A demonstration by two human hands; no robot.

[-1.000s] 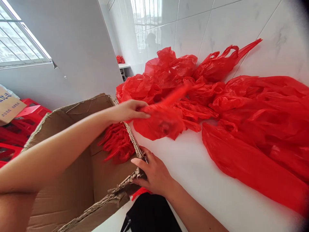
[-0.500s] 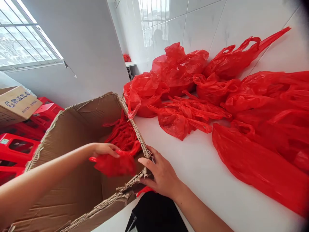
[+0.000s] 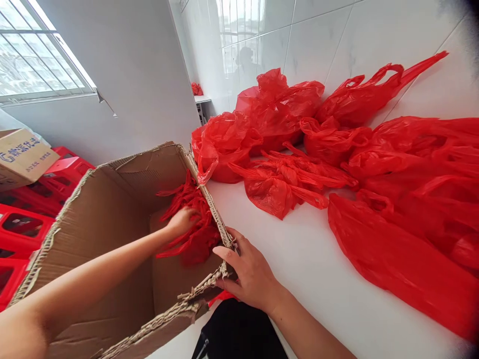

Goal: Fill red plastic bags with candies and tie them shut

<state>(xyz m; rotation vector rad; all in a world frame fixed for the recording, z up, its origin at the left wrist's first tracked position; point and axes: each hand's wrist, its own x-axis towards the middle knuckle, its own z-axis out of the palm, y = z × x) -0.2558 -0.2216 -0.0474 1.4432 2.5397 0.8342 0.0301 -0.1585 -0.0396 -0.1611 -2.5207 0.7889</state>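
Note:
My left hand (image 3: 183, 220) reaches down inside a large open cardboard box (image 3: 123, 219). Its curled fingers press into a heap of crumpled red plastic bags (image 3: 200, 244) along the box's right wall; their tips are partly hidden in the red plastic. My right hand (image 3: 251, 271) grips the near right corner of the box, thumb on the inner side and fingers over the torn rim. A bit of red plastic (image 3: 220, 297) shows below that hand.
Filled red plastic bags (image 3: 277, 112) crowd the white tabletop (image 3: 277, 244) against the tiled wall. Red plastic stools (image 3: 26, 224) and a smaller printed carton (image 3: 26, 157) stand left of the box. A barred window (image 3: 37, 55) is at upper left.
My left hand has moved forward and right with the red plastic bag, from the middle of the box onto the red heap. My right hand keeps its grip on the corner.

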